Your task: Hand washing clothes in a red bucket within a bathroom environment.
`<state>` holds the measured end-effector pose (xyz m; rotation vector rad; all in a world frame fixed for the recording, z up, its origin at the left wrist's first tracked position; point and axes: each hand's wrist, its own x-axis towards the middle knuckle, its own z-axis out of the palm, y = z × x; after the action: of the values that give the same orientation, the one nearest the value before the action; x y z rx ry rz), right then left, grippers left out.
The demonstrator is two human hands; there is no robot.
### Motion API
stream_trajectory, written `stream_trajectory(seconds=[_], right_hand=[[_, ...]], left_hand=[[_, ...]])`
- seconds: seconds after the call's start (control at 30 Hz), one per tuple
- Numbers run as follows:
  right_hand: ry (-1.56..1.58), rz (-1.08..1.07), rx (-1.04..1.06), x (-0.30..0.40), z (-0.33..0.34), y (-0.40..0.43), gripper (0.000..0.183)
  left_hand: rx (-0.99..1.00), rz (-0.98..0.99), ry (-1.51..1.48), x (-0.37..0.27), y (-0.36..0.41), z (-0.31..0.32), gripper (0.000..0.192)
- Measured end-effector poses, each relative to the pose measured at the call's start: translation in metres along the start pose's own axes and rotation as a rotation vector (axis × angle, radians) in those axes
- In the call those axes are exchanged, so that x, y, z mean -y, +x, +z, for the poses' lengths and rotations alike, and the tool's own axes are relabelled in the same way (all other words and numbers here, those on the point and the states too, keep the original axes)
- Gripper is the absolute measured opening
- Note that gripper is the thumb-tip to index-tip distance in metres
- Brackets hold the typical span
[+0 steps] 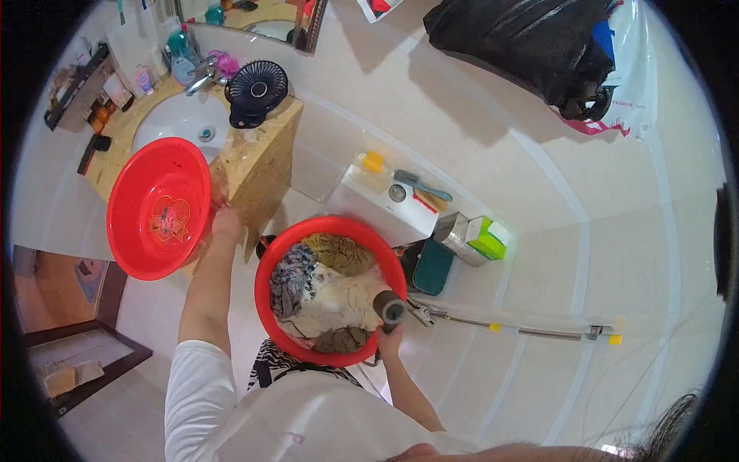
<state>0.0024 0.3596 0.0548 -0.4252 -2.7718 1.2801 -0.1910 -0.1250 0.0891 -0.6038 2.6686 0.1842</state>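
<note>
My left hand grips the right rim of a red plastic basin, tilted in front of the washbasin counter. A heart-shaped print with writing marks its inner bottom. In my right hand is what looks like a hair dryer, its round dark end facing up. Its handle is mostly hidden, and a dark cord shows below the hand. Right before me stands a larger red tub. Heaped inside it are pale cloth, a grey-blue patterned garment, an olive garment and brown cloth.
A stone counter with a white sink and a dark fan is at upper left. Beyond the tub is a white box bearing brushes. A metal rail runs along the right wall. Bags hang above.
</note>
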Motion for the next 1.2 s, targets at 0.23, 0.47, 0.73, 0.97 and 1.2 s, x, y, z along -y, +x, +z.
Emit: stream_trajectory(seconds=[0.23, 0.47, 0.73, 0.97, 1.2], right_hand=[[-0.086, -0.07, -0.015, 0.018, 0.001, -0.004, 0.047], [0.002, 0.003, -0.081, -0.008, 0.006, -0.006, 0.03], [-0.032, 0.078, 0.045, 0.002, 0.004, -0.011, 0.042], [0.044, 0.023, -0.037, 0.018, 0.003, -0.015, 0.036], [0.011, 0.034, -0.069, 0.001, 0.005, -0.012, 0.036]], left_hand=[[-0.044, 0.012, 0.173, -0.001, -0.004, -0.004, 0.065], [-0.07, 0.069, 0.275, 0.0, 0.004, 0.007, 0.059], [-0.26, 0.037, 0.39, 0.019, 0.009, 0.021, 0.045], [-0.092, 0.109, 0.352, 0.008, -0.004, 0.002, 0.049], [-0.076, 0.071, 0.278, 0.008, 0.008, 0.009, 0.054]])
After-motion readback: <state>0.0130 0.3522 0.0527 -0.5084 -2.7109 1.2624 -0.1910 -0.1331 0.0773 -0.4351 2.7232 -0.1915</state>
